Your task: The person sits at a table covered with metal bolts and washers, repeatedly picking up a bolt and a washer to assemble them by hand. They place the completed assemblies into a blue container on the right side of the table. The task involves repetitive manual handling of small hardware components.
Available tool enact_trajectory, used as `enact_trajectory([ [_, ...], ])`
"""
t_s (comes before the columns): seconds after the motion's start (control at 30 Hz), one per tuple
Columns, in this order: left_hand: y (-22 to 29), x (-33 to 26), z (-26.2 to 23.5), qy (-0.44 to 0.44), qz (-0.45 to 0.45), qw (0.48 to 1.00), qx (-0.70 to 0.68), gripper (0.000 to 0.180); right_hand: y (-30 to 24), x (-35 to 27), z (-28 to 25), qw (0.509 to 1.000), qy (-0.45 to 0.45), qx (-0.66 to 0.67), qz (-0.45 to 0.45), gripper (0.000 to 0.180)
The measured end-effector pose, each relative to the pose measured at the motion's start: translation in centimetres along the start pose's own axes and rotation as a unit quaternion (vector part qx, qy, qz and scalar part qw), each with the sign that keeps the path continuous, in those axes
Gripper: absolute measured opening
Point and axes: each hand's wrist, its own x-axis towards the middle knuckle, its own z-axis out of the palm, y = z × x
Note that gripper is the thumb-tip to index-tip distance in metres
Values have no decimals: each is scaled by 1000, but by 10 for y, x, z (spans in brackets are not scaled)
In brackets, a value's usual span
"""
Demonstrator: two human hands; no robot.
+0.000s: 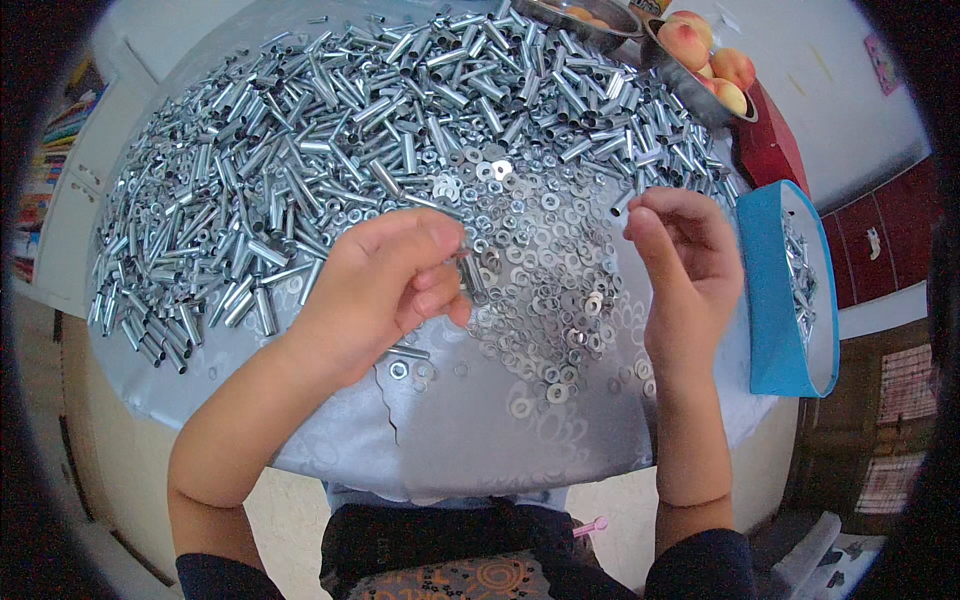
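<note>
My left hand (395,275) is closed, its thumb and forefinger pinched at the upper end of a short metal tube (472,278) that points down over the washers. To the right, my right hand (690,255) hovers with thumb and forefinger pressed together. A small shiny metal piece (621,205) shows at those fingertips; its kind is not clear. Between the hands spreads a bed of loose flat washers (545,235), with some nuts among them. Beyond lies a wide heap of silvery metal tubes (400,110).
A blue open box (775,300) with metal pieces in it stands at the right table edge. Behind it are a metal bowl of peaches (700,90), a second bowl (590,25) and a red object (770,140). A pale patterned cloth (480,440) covers the table.
</note>
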Motion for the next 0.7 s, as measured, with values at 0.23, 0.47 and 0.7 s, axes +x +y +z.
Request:
enact_trajectory([
  [0.23,-1,2,-1,8,-39,999,-23,14,25,2,5,950,-133,-260,-110,14],
  [0.47,-8,2,3,16,-38,999,21,17,53,4,12,882,-214,-390,-153,17],
  [0.7,-8,2,2,1,-36,999,14,18,46,6,10,854,-251,-434,-141,12],
])
